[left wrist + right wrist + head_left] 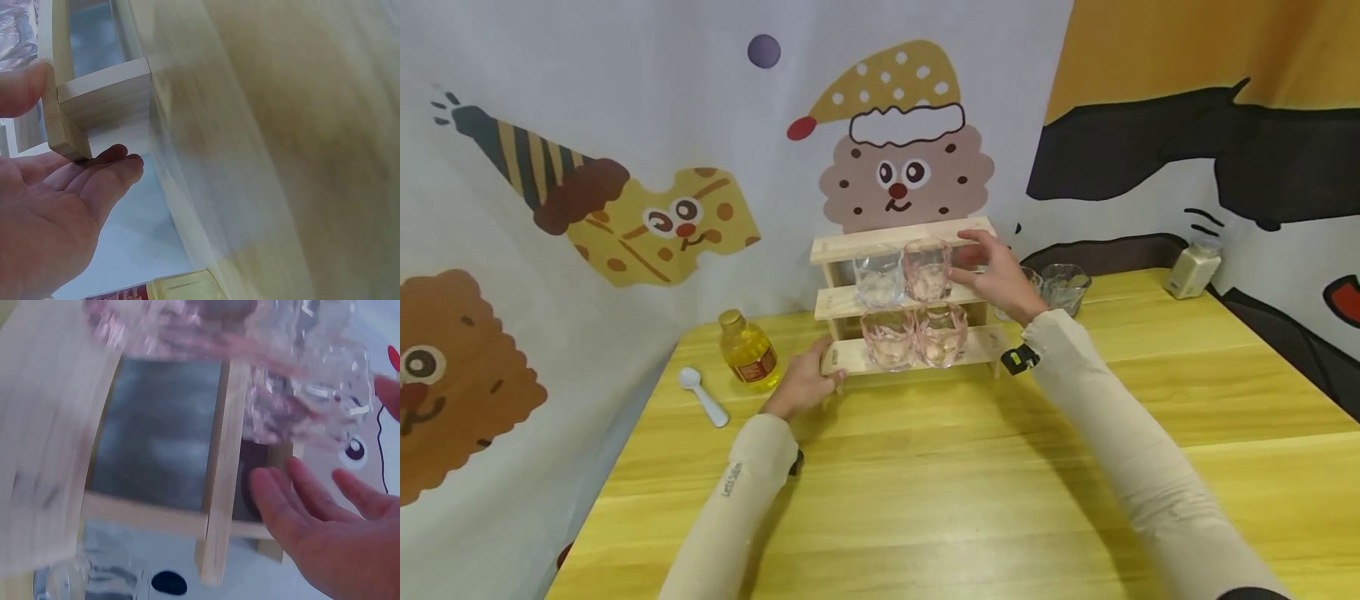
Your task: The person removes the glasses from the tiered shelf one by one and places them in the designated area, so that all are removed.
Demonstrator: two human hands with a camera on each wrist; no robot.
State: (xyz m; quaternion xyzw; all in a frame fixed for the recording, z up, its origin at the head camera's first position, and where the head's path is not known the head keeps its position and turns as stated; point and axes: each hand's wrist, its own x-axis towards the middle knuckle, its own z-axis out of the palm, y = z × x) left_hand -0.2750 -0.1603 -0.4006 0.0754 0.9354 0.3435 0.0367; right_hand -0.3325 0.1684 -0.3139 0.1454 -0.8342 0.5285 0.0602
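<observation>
A three-step wooden shelf (838,305) stands against the backdrop. My left hand (805,385) holds the left end of its lowest step, thumb (22,91) on top of the board and fingers along its end and underside. On the middle step a pink-tinted glass (927,271) sits beside a clear glass (878,278). Two pink-tinted glasses (889,342) stand side by side on the lowest step. My right hand (1000,279) is just right of the middle-step pink glass, its fingers (275,500) spread and apart from it in the right wrist view.
Left of the shelf, an oil bottle (751,354) and a white spoon (703,397) are on the wooden table (925,483). Clear glasses (1066,287) stand behind my right forearm. A jar (1195,268) of pale contents is at the back right. A patterned cloth (700,75) hangs behind.
</observation>
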